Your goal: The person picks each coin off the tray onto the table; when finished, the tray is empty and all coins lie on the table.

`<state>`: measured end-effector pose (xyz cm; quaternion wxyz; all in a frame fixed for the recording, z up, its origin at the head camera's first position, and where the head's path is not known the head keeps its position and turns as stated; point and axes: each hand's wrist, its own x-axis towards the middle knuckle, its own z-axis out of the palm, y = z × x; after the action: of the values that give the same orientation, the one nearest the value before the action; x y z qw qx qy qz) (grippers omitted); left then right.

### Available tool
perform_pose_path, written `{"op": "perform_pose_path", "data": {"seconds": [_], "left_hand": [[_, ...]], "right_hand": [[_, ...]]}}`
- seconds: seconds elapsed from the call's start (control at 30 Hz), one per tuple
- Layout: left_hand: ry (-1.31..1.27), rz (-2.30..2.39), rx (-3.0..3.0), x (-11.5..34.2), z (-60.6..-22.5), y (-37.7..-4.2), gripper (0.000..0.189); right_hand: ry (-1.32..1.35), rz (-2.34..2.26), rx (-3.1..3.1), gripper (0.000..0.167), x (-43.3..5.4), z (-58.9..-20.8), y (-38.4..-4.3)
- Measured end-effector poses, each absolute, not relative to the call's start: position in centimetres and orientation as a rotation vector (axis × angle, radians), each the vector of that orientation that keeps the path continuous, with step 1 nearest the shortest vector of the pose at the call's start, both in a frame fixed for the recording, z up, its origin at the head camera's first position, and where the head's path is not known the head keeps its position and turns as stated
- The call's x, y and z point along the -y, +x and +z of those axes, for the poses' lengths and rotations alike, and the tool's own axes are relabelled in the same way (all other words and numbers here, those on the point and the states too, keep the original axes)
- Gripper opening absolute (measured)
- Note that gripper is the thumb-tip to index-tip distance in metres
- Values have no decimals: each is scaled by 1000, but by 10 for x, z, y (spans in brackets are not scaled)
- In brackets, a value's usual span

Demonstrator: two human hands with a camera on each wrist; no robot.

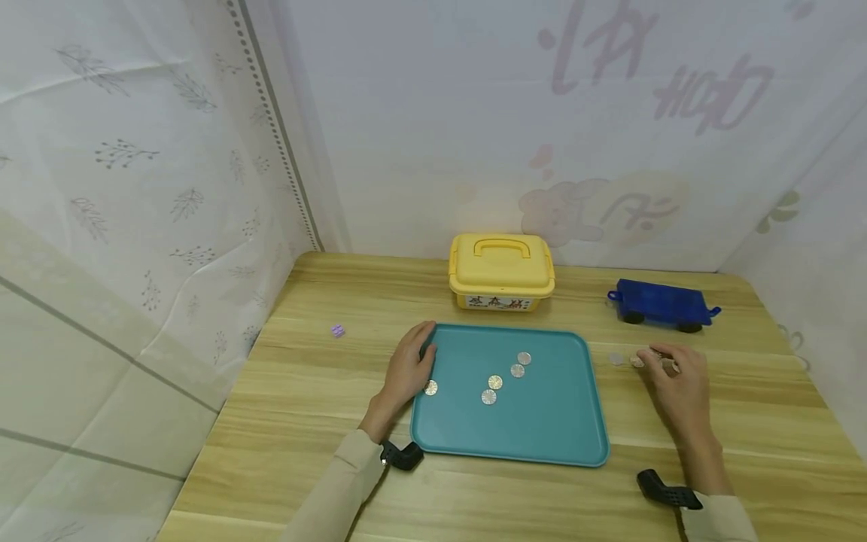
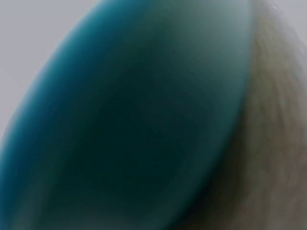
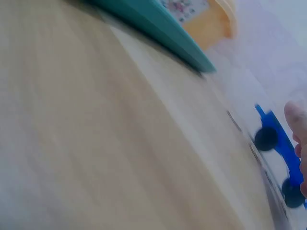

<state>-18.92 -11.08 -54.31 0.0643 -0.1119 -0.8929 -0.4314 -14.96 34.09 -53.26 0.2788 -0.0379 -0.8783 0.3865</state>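
Note:
At the left side of a teal tray (image 1: 542, 421), my left hand (image 1: 405, 367) holds the rim, thumb over the inner side and fingers along the outside. A coin (image 1: 430, 388) lies in the tray just below that thumb. Several more coins, gold and silver, including a gold coin (image 1: 495, 382), lie near the tray's middle. To the right of the tray, my right hand (image 1: 684, 384) is over a small group of coins on the table, thumb and fingers bent around them. Whether it pinches a coin is hidden. A silver coin (image 1: 615, 358) lies just left of that hand.
Behind the tray stands a yellow lidded box (image 1: 503, 263) with a handle. A blue toy wagon (image 1: 660, 302) with black wheels is at the back right. One small purple block (image 1: 338, 330) sits left on the wooden table (image 1: 284, 421). Fabric walls border the table's back.

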Motion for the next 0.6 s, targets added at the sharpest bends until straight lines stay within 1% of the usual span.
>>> {"op": "perform_pose_path", "data": {"seconds": [0.23, 0.4, 0.6], "left_hand": [[-354, -1298, 2706, 109, -544, -189, 48], [-356, -1304, 2695, 109, -543, -189, 47], [-352, -1301, 2697, 111, -542, -188, 47]], "right_hand": [[-137, 988, 2288, 26, -370, -534, -141], [-297, 905, 2287, 28, -395, -535, -134], [-368, 866, 2283, 27, -413, -542, -132]]}}
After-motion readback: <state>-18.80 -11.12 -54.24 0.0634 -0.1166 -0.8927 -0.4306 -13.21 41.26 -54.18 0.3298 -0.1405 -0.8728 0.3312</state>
